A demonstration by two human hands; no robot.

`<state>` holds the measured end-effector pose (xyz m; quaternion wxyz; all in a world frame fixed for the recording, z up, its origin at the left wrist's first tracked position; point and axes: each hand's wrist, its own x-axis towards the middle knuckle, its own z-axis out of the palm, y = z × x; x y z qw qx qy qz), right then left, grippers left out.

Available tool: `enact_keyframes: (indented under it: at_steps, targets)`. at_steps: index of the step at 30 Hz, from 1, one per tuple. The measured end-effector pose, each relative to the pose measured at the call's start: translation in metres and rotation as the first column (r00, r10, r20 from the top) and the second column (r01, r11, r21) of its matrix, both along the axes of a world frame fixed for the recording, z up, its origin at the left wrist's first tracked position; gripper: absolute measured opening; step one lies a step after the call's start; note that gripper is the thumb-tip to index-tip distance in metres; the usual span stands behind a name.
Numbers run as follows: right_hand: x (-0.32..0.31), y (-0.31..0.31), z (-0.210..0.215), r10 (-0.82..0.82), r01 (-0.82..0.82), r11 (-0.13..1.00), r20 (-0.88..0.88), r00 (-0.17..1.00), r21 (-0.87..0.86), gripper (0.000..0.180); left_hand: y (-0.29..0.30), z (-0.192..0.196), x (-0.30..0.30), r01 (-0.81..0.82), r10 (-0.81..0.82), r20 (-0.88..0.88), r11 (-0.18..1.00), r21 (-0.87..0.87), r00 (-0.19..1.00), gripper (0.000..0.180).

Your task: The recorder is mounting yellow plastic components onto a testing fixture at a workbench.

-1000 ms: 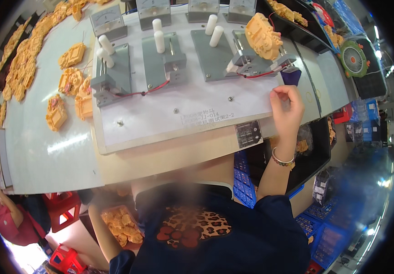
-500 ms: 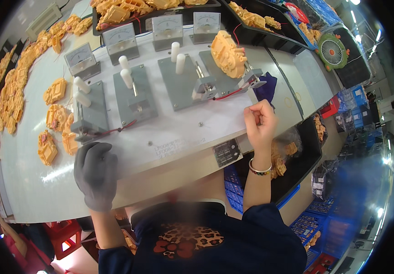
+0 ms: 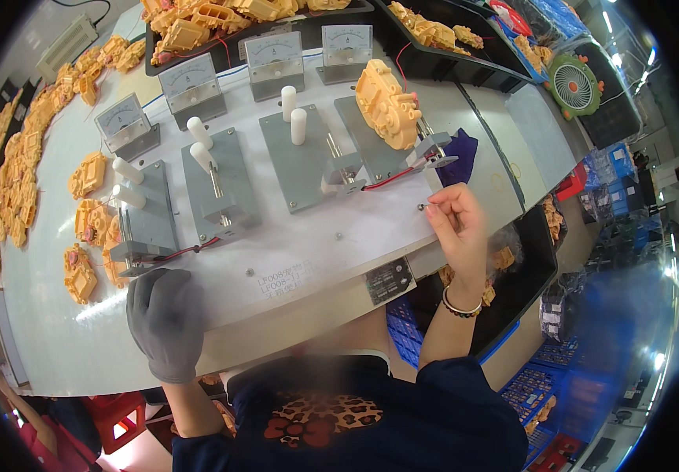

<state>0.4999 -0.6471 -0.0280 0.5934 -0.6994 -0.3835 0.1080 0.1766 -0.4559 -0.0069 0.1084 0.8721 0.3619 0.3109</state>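
My left hand point(image 3: 165, 322), in a grey glove, rests at the table's front edge with its fingers curled; whatever may lie inside them is hidden. It is just below the leftmost grey test fixture point(image 3: 154, 208), which has white pegs. My bare right hand point(image 3: 463, 232) is over the front right of the white board point(image 3: 379, 224), thumb and fingers drawn together beside a small screw head point(image 3: 422, 207). Anything in that pinch is too small to make out. Beyond it, a tan plastic housing point(image 3: 386, 106) stands tilted on the rightmost fixture, a red wire by it.
Several analog meters point(image 3: 190, 82) line the back of the fixtures. Tan housings point(image 3: 21, 165) are heaped along the left, and more fill a black tray point(image 3: 367, 9) behind. A dark purple cloth point(image 3: 459, 156) and a green fan point(image 3: 575, 86) are on the right.
My right hand has come slightly down and its fingers have loosened a little from a tighter curl. The view has shifted slightly; my left hand stays by the table edge.
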Motion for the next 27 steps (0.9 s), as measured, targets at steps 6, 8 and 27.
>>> enact_keyframes:
  at_steps: [6, 8, 27]
  targets:
    - [-0.003, 0.006, 0.000, -0.080, 0.081, 0.996, 0.025, 0.996, -0.037, 0.008, 0.001, 0.005, 0.000, 0.040, -0.040, -0.030, 0.999, 0.017, 0.999, 0.015]
    - [-0.006, 0.006, 0.000, -0.081, 0.082, 0.996, 0.040, 0.996, -0.028, 0.008, 0.001, 0.004, 0.000, 0.044, -0.043, -0.031, 0.999, 0.016, 0.999, 0.015]
    - [-0.013, 0.009, 0.004, -0.065, 0.068, 0.997, 0.097, 0.993, -0.028, 0.007, 0.000, 0.001, 0.003, 0.003, -0.003, 0.020, 1.000, 0.001, 1.000, 0.018]
